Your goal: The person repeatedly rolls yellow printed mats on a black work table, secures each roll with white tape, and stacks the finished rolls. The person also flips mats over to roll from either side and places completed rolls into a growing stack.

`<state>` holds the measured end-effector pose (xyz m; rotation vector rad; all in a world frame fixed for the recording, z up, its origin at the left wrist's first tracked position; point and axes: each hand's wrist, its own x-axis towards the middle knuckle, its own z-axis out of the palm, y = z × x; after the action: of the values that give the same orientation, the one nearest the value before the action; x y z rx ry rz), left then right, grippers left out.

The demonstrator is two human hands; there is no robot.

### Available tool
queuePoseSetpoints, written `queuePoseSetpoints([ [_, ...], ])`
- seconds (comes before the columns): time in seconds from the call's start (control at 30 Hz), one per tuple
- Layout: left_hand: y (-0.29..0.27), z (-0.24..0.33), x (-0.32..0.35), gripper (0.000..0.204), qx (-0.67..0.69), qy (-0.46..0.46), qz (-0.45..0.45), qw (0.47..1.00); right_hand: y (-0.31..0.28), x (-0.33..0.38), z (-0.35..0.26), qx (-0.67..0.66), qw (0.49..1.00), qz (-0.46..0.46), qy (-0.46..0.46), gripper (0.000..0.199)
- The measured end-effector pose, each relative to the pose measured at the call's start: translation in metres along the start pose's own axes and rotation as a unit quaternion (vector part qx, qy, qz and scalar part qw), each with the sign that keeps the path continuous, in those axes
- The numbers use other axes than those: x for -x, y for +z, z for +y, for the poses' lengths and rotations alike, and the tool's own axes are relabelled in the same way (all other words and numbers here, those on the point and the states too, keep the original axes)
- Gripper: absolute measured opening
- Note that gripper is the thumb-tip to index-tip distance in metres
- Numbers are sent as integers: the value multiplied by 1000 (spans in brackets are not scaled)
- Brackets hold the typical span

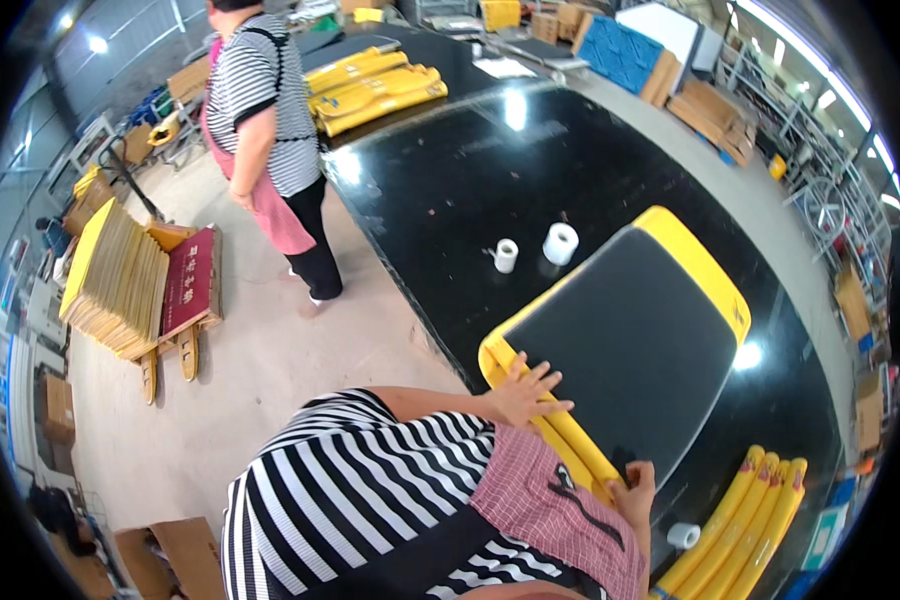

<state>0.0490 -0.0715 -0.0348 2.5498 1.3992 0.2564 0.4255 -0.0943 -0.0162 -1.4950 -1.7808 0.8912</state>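
Note:
A flexible sheet, dark grey on its upper face with yellow ends (695, 260), lies flat on a glossy black table. Its near yellow edge is folded or rolled into a long narrow strip (580, 440) along my body. My left hand (526, 396) rests on that strip toward its left end, fingers spread onto the grey face. At the strip's right end, my right hand (633, 492) has its fingers curled around the rolled edge; the fingertips are partly hidden. Two white rolls of tape, one small (506, 256) and one larger (560, 243), stand beyond the sheet.
Several yellow rolled tubes (735, 530) lie to the right beside another white roll (683, 536). Folded yellow sheets (375, 90) are stacked at the table's far left. A person in a striped shirt (270, 120) stands there. A loaded pallet truck (130, 285) is on the floor.

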Motion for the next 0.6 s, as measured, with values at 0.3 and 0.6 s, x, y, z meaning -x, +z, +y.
queuePoseSetpoints([
  [0.3,-44,14,-45,75,-8,-80,-86,993,28,24,16,315,921,152,-172,23],
  [0.6,-40,3,-69,62,11,-59,-25,998,22,-7,20,280,933,146,-171,13],
])
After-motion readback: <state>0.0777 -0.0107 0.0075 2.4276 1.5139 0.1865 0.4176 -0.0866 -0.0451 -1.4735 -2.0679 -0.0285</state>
